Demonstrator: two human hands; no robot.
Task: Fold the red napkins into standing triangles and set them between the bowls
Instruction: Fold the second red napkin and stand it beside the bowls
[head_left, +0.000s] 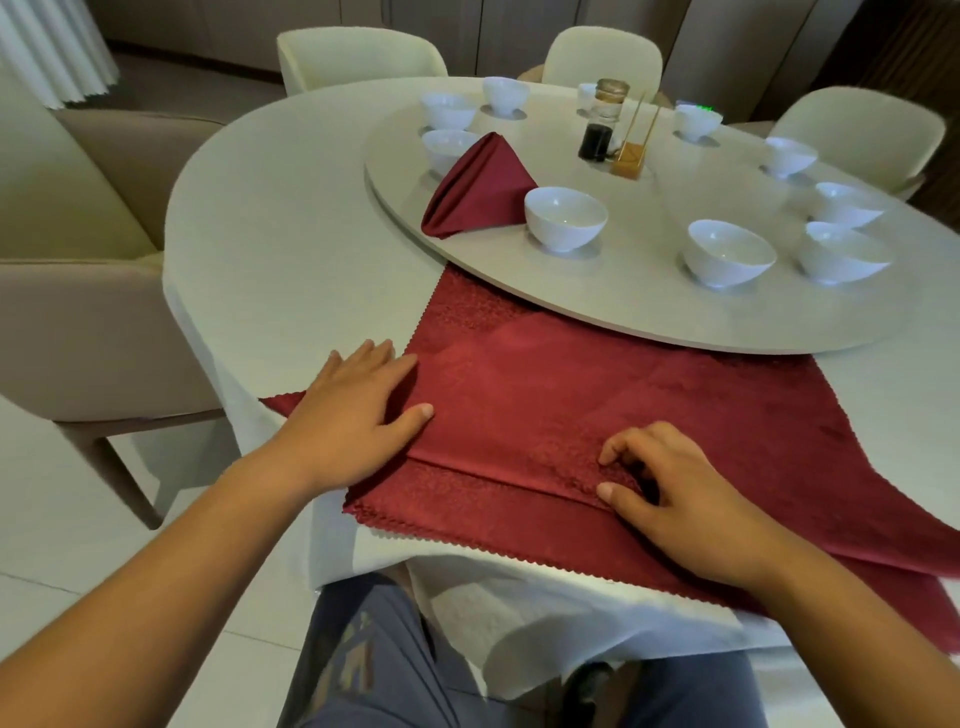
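Observation:
A red napkin (582, 384) lies spread on the white tablecloth at the table's near edge, its far corner tucked under the turntable. Its near part is folded over, leaving a crease from left to right. My left hand (353, 410) presses flat on the napkin's left side with straight fingers. My right hand (670, 488) pinches the folded edge between thumb and curled fingers. One folded red napkin (480, 187) stands as a triangle on the turntable, between two white bowls (565, 218) (447, 148).
The round turntable (639, 306) carries several more white bowls around its rim, a dark sauce bottle (597, 135) and a toothpick holder (631, 158) in its middle. Cream chairs stand around the table, one close at the left (72, 270). My legs are below the table edge.

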